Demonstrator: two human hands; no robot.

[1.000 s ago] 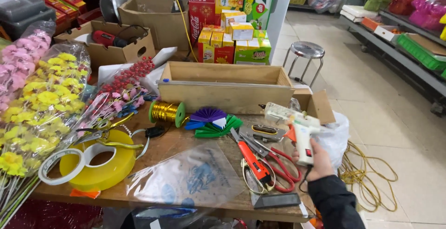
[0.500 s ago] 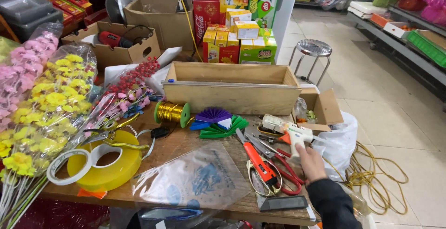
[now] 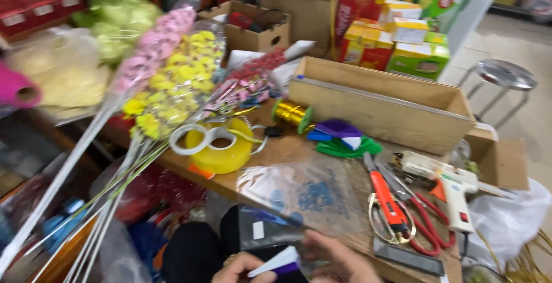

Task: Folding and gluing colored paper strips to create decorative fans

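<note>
Both my hands are low at the near edge of the wooden table point(image 3: 287, 151). My left hand point(image 3: 241, 268) and my right hand point(image 3: 339, 260) meet around a small folded white and purple paper piece point(image 3: 279, 263), held over a dark object in my lap. The view is blurred, so the exact grip is unclear. A white glue gun point(image 3: 454, 194) lies on the table to the right, apart from both hands. Red-handled scissors point(image 3: 428, 228) and an orange-handled cutter point(image 3: 385, 199) lie beside it.
A yellow tape roll point(image 3: 224, 151), a gold ribbon spool point(image 3: 290, 113), folded purple and green paper fans point(image 3: 342, 136) and a clear plastic bag point(image 3: 305, 191) lie on the table. Behind them stands a long wooden box point(image 3: 379, 102). Artificial flowers point(image 3: 172, 82) lean at left. A metal stool point(image 3: 506, 76) stands on the floor.
My right hand has let go of the glue gun, which now lies on the table. Both hands have come down to the near edge around a paper piece. The view swung left.
</note>
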